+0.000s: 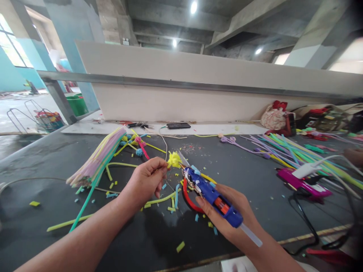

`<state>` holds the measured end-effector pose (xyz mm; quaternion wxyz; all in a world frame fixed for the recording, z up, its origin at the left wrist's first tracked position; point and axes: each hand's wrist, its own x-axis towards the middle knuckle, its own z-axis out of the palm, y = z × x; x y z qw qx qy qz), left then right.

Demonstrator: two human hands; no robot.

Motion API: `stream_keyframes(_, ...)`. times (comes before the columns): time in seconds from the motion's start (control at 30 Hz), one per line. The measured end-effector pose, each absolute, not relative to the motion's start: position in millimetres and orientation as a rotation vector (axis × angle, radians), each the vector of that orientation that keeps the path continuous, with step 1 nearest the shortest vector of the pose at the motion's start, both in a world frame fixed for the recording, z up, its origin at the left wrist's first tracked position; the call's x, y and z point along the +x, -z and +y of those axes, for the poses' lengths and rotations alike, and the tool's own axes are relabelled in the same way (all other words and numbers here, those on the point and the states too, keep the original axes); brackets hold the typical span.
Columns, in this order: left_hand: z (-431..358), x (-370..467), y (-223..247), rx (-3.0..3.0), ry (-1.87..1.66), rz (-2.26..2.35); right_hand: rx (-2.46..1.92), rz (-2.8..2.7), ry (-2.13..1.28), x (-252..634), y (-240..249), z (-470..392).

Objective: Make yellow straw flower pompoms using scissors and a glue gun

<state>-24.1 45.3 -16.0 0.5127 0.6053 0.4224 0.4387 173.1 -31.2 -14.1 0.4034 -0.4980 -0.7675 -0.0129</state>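
1 yellow tuft (174,159) in left hand (147,178), glue gun (208,189) in right (220,226).

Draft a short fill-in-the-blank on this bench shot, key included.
The left hand pinches a fuzzy piece coloured ____. The right hand holds a glue gun whose body is ____. In view, the thick pastel stem bundle lies to the ____ of both hands. The scissors handle is ____.

Missing: yellow; blue; left; red.
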Motion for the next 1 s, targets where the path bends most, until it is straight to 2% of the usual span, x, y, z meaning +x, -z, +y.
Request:
stream_keyframes(0.67, 46.1, -24.1, 15.7, 1.469, -1.118, 1.006, -1.316, -1.891, -0.073, 171.1, 12.4, -33.8)
stream_keyframes(1.0, 45.2, -22.8, 13.5, 1.545, -0.966, 0.955, -1.348, -1.811, -0.278, 169.4, 6.8, -34.8)
